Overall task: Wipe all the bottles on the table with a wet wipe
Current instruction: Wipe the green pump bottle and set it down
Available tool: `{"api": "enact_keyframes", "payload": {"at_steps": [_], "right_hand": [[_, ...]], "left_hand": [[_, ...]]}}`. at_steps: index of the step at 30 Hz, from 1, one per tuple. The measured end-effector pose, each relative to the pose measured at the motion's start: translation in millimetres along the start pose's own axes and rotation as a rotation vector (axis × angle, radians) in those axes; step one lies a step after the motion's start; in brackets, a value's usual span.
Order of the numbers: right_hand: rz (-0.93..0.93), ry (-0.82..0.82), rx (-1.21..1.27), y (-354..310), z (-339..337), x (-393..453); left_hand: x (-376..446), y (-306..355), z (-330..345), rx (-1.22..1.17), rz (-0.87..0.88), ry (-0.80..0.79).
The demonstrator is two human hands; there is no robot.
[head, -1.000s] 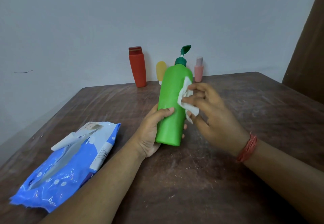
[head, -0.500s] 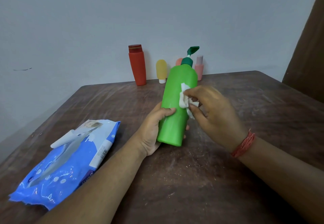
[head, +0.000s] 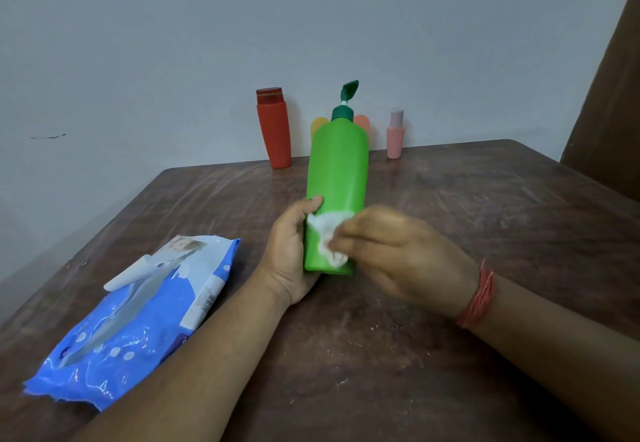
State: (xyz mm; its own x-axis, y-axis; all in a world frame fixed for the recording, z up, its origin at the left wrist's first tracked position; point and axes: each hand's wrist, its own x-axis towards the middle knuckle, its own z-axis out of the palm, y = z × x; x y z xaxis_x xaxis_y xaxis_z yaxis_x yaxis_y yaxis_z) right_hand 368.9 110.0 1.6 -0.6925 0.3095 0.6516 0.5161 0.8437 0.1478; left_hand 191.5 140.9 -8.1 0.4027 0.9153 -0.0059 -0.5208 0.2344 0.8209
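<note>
A tall green pump bottle (head: 337,171) stands nearly upright above the brown table (head: 467,199), its dark green pump on top. My left hand (head: 289,251) grips its lower part from the left. My right hand (head: 398,251), blurred, pinches a crumpled white wet wipe (head: 327,232) against the bottle's lower front. At the table's far edge stand a red bottle (head: 274,128), a yellow bottle (head: 317,126) and an orange bottle (head: 362,124), both partly hidden behind the green one, and a pink bottle (head: 395,135).
A blue pack of wet wipes (head: 138,317) lies at the front left with its white flap lifted. A grey wall rises behind the table. A brown surface (head: 609,102) stands at the far right. White crumbs speckle the table near my arms.
My right hand slid the wipe down from the bottle's upper side to its lower front. The bottle went from leaning right to nearly upright.
</note>
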Motion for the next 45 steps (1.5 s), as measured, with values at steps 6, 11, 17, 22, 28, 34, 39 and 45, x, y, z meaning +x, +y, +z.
{"api": "enact_keyframes", "payload": {"at_steps": [6, 11, 17, 22, 28, 34, 39, 45], "right_hand": [[0.09, 0.06, 0.011, 1.8, -2.5, 0.3], [-0.028, 0.008, 0.05, -0.4, -2.2, 0.8], [0.061, 0.061, 0.038, -0.2, -1.6, 2.0], [0.019, -0.017, -0.009, 3.3, -4.0, 0.8], [-0.008, -0.041, -0.004, -2.8, -0.4, -3.6], [0.194, 0.08, -0.191, 14.8, 0.6, -0.1], [0.04, -0.037, -0.109, 0.6, 0.2, -2.6], [0.328, 0.096, -0.182, 14.9, -2.4, -0.9]], "left_hand": [[-1.3, 0.6, 2.1, -0.078, 0.086, 0.006], [1.0, 4.4, -2.8, -0.142, 0.106, 0.055], [0.3, 1.5, -0.4, -0.162, 0.095, 0.064], [1.0, 0.6, -1.2, -0.117, 0.055, 0.059], [1.1, -2.2, 0.2, -0.079, 0.023, 0.07], [3.4, -5.5, 5.6, 0.03, 0.046, 0.023], [3.7, -6.2, 4.8, 0.088, 0.016, 0.054], [4.9, -9.9, 8.3, 0.224, 0.062, 0.044]]}}
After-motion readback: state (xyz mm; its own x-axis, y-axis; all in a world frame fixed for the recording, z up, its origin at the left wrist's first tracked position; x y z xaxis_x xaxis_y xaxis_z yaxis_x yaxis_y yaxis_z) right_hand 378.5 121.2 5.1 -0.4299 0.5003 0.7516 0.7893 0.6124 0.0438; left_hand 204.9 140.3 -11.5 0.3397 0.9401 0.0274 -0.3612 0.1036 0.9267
